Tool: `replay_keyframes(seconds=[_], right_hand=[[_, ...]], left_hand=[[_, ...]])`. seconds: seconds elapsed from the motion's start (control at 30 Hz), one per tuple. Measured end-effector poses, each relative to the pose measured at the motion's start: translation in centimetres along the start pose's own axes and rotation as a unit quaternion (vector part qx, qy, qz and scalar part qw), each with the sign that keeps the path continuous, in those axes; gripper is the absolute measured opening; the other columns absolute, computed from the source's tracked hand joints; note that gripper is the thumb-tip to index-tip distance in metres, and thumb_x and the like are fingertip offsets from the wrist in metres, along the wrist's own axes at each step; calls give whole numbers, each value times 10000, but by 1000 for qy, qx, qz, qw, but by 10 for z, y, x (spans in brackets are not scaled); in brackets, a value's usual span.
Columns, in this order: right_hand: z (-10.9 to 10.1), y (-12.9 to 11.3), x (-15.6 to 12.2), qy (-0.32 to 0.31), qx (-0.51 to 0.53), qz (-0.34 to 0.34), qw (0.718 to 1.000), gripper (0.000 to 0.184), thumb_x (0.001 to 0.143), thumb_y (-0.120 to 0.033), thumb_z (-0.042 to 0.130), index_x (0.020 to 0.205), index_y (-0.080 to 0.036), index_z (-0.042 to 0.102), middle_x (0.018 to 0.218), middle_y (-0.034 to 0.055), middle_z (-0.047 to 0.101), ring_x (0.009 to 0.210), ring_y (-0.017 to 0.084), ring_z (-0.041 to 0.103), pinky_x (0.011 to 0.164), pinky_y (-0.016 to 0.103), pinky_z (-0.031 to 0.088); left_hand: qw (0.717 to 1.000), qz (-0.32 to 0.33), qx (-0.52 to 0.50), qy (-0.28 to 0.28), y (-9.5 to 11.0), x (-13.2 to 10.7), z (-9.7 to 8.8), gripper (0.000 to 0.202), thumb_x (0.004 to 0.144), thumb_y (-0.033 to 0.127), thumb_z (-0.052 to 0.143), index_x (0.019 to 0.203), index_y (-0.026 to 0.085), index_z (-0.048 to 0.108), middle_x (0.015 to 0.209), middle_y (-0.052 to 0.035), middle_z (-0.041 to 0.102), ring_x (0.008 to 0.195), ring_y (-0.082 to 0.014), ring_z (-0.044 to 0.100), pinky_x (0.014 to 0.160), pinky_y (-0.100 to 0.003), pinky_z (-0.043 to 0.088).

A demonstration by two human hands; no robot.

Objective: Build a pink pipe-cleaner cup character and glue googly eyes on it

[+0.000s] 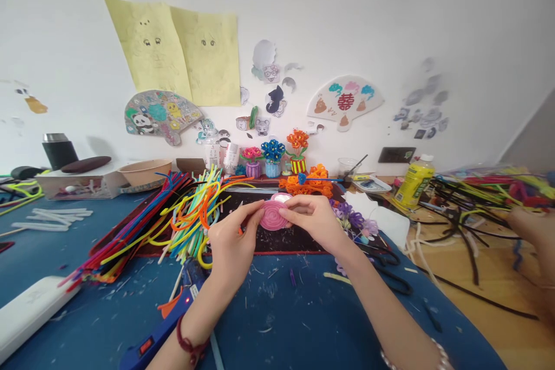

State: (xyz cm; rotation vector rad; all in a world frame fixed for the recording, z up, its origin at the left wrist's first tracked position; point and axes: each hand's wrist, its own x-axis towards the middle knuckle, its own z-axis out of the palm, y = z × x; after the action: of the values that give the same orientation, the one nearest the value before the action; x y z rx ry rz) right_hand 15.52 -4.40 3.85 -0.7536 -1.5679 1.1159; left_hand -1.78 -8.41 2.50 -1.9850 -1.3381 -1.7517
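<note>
Hiding the left and right rims of the pink disc [274, 218] behind fingertips. Pinching one rim in the left hand [232, 244], with thumb and forefinger nearly closed; pinching the opposite rim the same way in the right hand [318, 219]. Cannot tell the back of the disc; can make out just a small white patch [282, 198] past the far edge, of unclear kind. Covering part of the glue gun [167, 324] with the left forearm. Cutting off another person's hand [531, 234], blurred, at the right border.

Holding the disc up over the dark mat [277, 244], mid-scene. Showing flat, round coils, ring within ring, turned toward the camera.

Crowding the left hand with stems [191, 208] just to the left, the right wrist with purple flowers [356, 219] just beyond. Leaving room near, on the blue cloth [281, 318] between forearms, among thin scraps. Giving way at right, along a slanting edge, to wooden table [507, 335].
</note>
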Motion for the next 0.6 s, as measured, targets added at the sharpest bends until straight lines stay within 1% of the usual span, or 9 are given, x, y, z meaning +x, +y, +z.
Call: replay_keyframes(seconds=[0.13,0.27,0.37,0.43,0.6], right_hand=[[-3,0,1,-6,-20,8,1000,327,685,-459,796,799,-157,742,776,54,730,621,172,668,615,314,582],[-6,1,0,22,-65,-25,997,233,756,-376,740,857,-166,739,837,65,740,715,176,667,654,288,552],[-5,2,0,11,-117,-47,992,166,780,-322,716,835,-168,734,838,60,730,678,159,637,616,269,517],[-5,1,-1,0,-140,-54,989,152,787,-318,711,818,-171,730,842,54,722,639,143,612,583,259,495],[-4,2,1,2,-152,-71,986,140,798,-319,707,815,-181,724,857,51,707,636,140,602,571,257,479]], left_hand=[[1000,22,8,-15,-1,1,-1,119,854,150,653,932,169,740,852,-24,783,707,-136,726,714,-215,554],[997,72,13,-36,-2,0,0,132,873,133,623,955,157,723,883,-43,778,743,-140,724,712,-221,551],[993,99,22,-64,-3,-2,2,146,904,153,585,985,162,707,891,-52,769,755,-149,715,694,-239,544],[990,107,31,-81,-3,-3,2,157,921,164,559,997,168,696,865,-50,760,737,-150,705,674,-246,537],[987,123,42,-93,-4,-5,2,175,936,165,529,1028,175,678,843,-51,745,719,-145,692,645,-238,522]])
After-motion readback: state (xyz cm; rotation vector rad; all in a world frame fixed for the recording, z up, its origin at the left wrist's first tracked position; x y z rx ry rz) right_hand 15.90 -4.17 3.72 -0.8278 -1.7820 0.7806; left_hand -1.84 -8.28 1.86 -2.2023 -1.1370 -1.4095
